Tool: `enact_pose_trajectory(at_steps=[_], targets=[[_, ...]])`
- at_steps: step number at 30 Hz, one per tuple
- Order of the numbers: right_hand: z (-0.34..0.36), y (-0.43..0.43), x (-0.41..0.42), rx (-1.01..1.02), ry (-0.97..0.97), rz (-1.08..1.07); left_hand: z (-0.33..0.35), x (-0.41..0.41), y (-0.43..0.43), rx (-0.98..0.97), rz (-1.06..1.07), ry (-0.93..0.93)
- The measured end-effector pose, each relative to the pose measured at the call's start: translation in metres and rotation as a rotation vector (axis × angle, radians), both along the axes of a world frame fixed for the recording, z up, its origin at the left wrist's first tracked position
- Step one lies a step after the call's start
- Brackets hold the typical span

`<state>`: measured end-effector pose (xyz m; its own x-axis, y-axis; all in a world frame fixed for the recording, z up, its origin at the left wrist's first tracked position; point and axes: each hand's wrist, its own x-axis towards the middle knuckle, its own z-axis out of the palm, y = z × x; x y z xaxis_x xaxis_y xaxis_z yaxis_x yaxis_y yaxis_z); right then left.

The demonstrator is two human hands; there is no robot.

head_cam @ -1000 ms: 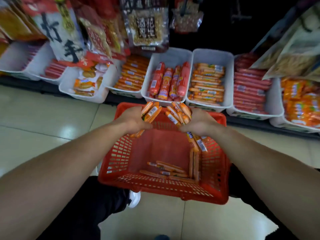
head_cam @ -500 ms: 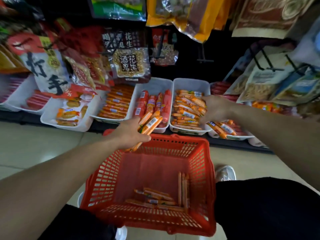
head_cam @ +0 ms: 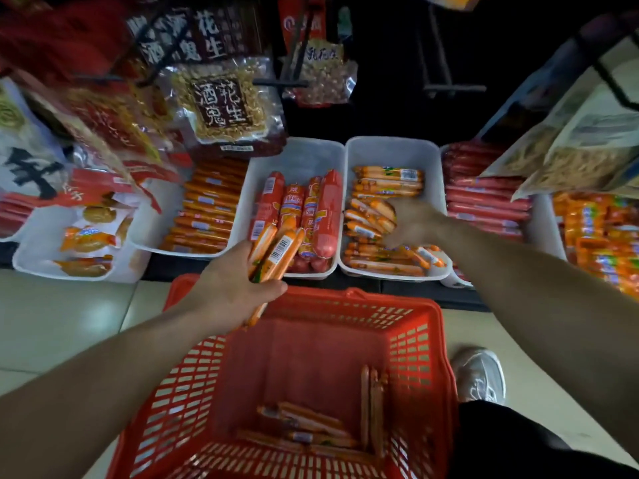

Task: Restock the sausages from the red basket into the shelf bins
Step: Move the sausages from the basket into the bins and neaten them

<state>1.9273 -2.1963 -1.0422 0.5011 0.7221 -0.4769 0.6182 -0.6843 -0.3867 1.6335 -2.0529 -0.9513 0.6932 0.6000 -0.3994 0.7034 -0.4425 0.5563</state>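
L hand [head_cam: 238, 288] is curled tight round a bunch of thin orange sausages [head_cam: 275, 252], thumb across the front, fingers wrapped behind; the sticks fan up and fwd over the far rim of the red basket [head_cam: 425, 357], tips overlapping the front edge of the bin of fat red sausages [head_cam: 304, 216]. One stick pokes down below the palm.

R hand [head_cam: 413, 224] is reached into the white bin [head_cam: 394, 153] just right of that one, palm down on the pile of orange sausages [head_cam: 383, 195] there. Fingers are bent into the heap; can't tell if they're gripping any or just pressing, too blurred.

More sausages [head_cam: 311, 426] lie on the basket floor, w/ a couple [head_cam: 371, 409] propped upright against its right wall.

Bins sit side by side on a low dark shelf w/ others: flat orange packs [head_cam: 207, 209] to the left, long red sticks [head_cam: 484, 198] to the right. Snack bags [head_cam: 221, 105] hang above on hooks. Floor [head_cam: 52, 323] is pale glossy tile; a grey shoe [head_cam: 480, 375] shows right of the basket.
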Motion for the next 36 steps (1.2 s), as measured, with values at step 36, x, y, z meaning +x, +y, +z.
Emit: enact_pose_trajectory(at_steps=[36], targets=[[-0.057,-0.127,-0.021,0.121,-0.352,-0.237,-0.110,0.260,-0.040,0.369,-0.677,0.155]])
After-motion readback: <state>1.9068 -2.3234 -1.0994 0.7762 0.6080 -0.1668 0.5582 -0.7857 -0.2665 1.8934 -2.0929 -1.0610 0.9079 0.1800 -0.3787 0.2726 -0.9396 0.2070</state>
